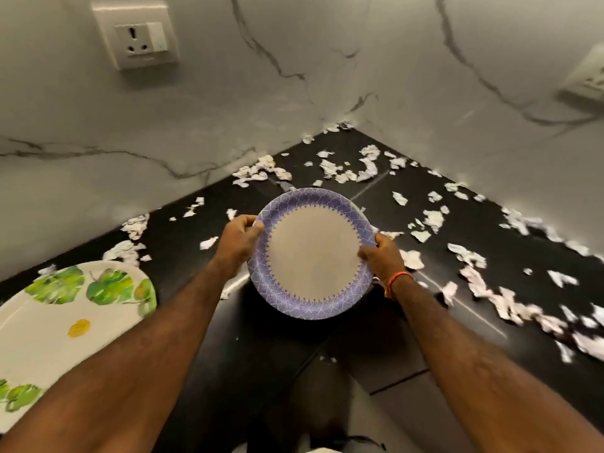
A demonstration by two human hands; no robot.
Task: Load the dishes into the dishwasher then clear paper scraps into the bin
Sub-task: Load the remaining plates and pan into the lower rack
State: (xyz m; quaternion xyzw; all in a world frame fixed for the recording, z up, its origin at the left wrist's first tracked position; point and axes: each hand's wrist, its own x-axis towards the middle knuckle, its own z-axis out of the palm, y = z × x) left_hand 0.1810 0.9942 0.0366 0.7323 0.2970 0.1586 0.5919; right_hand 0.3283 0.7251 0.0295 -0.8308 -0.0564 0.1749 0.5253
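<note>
Black counter [376, 338] strewn with paper scraps [434, 220] — left hand [238, 240] and right hand [382, 253] pinch the plate [313, 253] by opposite rims, probably to carry it level.

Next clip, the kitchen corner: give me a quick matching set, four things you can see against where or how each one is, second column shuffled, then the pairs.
Things:
1. purple-rimmed plate
2. green-leaf plate
3. paper scraps
4. wall socket

Places or states:
A. scattered over the black counter
B. lying at the left edge of the view
C. held by its rim between the left hand and the right hand
D. set in the marble wall, upper left

Pairs: 1-C, 2-B, 3-A, 4-D
</note>
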